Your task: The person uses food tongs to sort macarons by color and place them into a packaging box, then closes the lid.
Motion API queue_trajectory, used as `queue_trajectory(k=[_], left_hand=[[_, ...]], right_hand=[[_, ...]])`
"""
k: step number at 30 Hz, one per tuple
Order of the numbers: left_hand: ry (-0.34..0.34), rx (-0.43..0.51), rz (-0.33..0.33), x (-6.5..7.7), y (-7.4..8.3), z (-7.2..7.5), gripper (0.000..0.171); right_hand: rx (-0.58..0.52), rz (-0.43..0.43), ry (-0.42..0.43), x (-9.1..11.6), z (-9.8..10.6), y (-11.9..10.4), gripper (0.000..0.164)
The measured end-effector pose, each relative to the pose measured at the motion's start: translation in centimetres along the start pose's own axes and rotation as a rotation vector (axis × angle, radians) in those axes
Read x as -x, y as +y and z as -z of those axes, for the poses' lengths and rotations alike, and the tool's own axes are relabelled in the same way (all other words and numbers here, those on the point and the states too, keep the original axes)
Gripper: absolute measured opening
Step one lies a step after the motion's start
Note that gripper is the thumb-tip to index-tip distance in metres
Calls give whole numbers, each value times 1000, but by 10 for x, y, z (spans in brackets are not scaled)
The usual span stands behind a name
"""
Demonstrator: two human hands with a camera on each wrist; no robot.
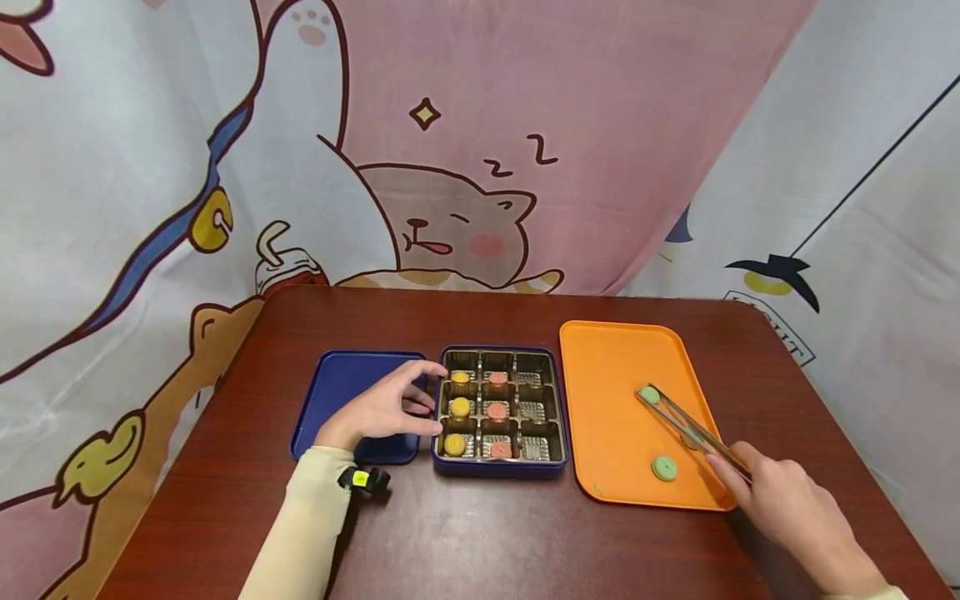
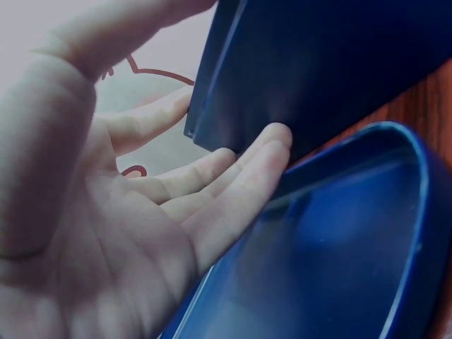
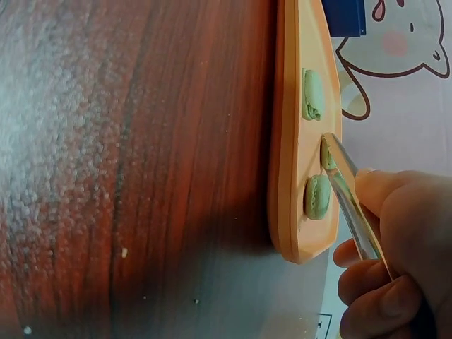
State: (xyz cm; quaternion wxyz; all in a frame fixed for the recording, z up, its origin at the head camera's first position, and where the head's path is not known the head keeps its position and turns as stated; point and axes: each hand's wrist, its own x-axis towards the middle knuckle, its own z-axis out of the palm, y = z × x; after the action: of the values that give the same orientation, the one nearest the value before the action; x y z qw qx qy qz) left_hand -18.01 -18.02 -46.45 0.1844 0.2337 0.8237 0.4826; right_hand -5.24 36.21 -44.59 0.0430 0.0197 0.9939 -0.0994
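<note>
My right hand (image 1: 798, 504) holds metal tongs (image 1: 693, 429) over the orange tray (image 1: 615, 433). The tong tips lie on either side of a green macaron (image 1: 649, 395) near the tray's middle; in the right wrist view they meet the far macaron (image 3: 327, 153). Two other green macarons lie there, one partly behind the tongs and one nearer, a green macaron (image 1: 664, 468). With fingers spread, my left hand (image 1: 386, 408) touches the left side of a blue box (image 1: 498, 470). Inside its divided insert sit yellow macarons (image 1: 454, 444) in the left column and pink macarons (image 1: 500, 450) in the middle.
A blue lid-like tray (image 1: 330, 400) lies left of the box, partly under my left hand and forearm. Everything stands on a dark red-brown wooden table (image 1: 465, 542). A printed cartoon curtain (image 1: 600, 125) hangs behind the table and along both sides.
</note>
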Motion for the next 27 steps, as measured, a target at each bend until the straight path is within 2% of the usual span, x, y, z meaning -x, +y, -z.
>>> queue_trajectory(k=[27], left_hand=[[3,3,3,1,2,-1,82]], right_hand=[[-2,10,7,-1,-1,-2,48]])
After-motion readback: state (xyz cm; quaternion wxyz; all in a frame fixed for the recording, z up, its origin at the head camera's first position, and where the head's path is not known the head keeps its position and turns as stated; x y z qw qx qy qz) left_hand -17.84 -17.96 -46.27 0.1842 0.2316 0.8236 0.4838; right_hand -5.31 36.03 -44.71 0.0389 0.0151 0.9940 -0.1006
